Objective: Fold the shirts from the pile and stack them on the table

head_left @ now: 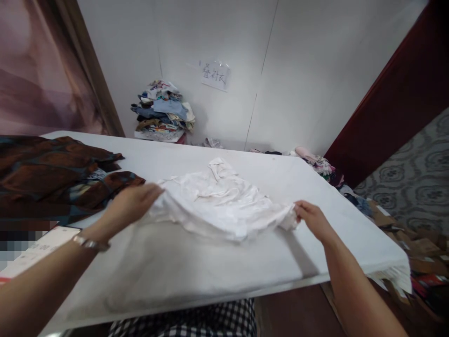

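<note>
A white shirt [224, 201] lies loosely spread on the white-covered table [168, 276], its collar end pointing away from me and its middle wrinkled. My left hand [136, 201] pinches the near left edge of the cloth, and my right hand [310, 217] grips the near right edge. Between my hands the near edge is raised a little and sags in a curve. A metal watch or bracelet sits on my left wrist.
Brown-and-teal checked cloth [45, 178] is heaped at the left. A stack of folded clothes [163, 112] stands against the wall below a paper sign [214, 75]. More garments [315, 164] lie at the far right edge. Flattened cardboard [421, 248] lies beyond the table's right side.
</note>
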{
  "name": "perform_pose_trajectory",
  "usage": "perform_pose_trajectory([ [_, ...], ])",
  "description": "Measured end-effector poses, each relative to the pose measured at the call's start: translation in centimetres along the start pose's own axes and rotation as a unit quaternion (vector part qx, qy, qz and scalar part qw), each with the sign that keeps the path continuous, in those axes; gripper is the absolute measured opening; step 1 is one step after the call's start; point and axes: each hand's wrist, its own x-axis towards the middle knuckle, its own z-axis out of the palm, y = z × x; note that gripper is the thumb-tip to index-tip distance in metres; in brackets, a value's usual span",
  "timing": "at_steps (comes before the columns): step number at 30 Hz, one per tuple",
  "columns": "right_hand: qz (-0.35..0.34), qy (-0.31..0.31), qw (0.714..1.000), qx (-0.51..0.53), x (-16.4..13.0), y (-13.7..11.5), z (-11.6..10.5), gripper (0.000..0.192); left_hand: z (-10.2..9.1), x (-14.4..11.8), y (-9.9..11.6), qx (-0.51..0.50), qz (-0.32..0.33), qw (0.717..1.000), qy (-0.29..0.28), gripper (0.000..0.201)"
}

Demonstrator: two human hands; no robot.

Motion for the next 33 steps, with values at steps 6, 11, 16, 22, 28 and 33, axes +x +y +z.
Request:
perform_pose_trajectory([
  [6,-0.041,0.235,0.961,0.144,10.9,-3.3,2.2,0.036,-2.4,9.9,4.1,0.023,-0.009,0.993,0.115,0.045],
  [11,-0.092,0.102,0.988,-0.069,9.3,1.8,5.5,0.044,2.6,5.8,5.4,0.023,0.125,0.991,0.031,0.046],
  [16,0.005,0.102,0.972,-0.209,6.9,6.9,6.9,0.062,10.8,1.4,6.9,0.004,0.081,0.988,-0.132,0.053],
  [22,0.12,0.101,0.977,-0.147,7.9,7.1,8.0,0.067,15.6,3.3,10.3,-0.035,0.017,0.994,-0.103,0.021],
  [28,0.055,0.173,0.982,-0.045,9.1,6.8,5.3,0.05,8.8,6.2,10.0,-0.146,-0.021,0.989,0.021,0.024],
  [33,-0.018,0.256,0.942,0.217,7.2,7.1,-0.2,0.059,-2.5,3.7,8.1,-0.344,-0.068,0.928,0.123,0.033],
])
